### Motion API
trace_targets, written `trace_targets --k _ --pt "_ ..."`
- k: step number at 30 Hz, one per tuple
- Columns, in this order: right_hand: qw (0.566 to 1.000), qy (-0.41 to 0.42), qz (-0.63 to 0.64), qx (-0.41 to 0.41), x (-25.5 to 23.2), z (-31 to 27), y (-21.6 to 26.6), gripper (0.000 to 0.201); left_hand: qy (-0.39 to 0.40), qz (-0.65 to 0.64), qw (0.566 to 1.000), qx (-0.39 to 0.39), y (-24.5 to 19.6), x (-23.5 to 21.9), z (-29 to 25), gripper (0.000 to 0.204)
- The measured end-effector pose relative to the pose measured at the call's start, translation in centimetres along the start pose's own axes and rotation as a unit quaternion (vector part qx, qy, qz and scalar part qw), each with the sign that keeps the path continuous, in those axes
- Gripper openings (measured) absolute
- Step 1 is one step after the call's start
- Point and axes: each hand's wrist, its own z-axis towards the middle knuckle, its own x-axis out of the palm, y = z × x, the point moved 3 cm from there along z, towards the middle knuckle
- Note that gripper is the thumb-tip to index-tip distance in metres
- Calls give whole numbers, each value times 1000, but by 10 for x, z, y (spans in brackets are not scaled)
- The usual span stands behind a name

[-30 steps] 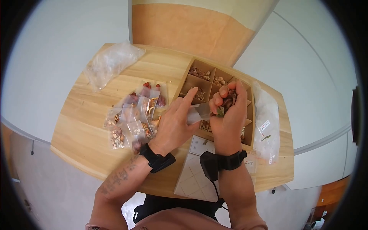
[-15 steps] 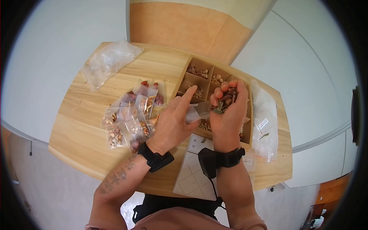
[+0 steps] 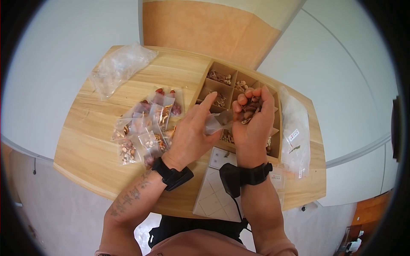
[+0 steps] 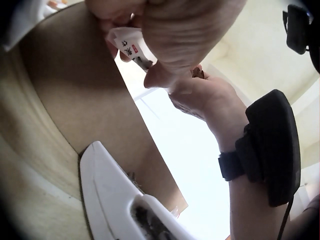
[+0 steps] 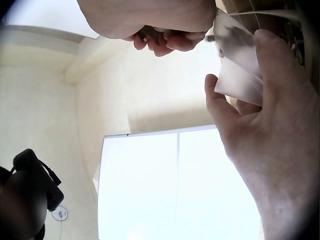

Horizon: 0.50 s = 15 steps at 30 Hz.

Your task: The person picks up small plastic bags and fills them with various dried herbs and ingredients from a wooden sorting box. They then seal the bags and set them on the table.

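Observation:
My left hand (image 3: 192, 132) pinches a small translucent plastic bag (image 3: 217, 122), its mouth turned toward my right palm. In the left wrist view, the bag (image 4: 131, 47) shows a printed label and something dark inside. My right hand (image 3: 257, 128) is cupped palm up, fingers curled round a heap of brown dried mushroom pieces (image 3: 251, 112), with its palm edge right at the bag's mouth. Below both hands stands a divided cardboard box (image 3: 200, 94), with dried mushrooms of several kinds in its compartments.
Filled clear packets (image 3: 130, 149) lie piled left of my left hand. A large crumpled plastic bag (image 3: 121, 70) sits at the far left, another labelled bag (image 3: 294, 132) right of the box. A white scale-like device (image 3: 215, 192) lies near the table's front edge.
The green leafy piece at the edge of my right palm no longer shows there, and the bag's mouth end looks darker. Both hands keep nearly the same place.

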Motion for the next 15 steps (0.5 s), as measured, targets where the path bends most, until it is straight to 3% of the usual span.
trace_targets --k 12,15 --pt "1000 0 -17 23 5 -8 2 26 1 -14 1000 -17 1 -1 1 83" --pt "1000 18 2 -2 1 -2 -2 25 -4 -11 1000 -2 3 -1 1 83"
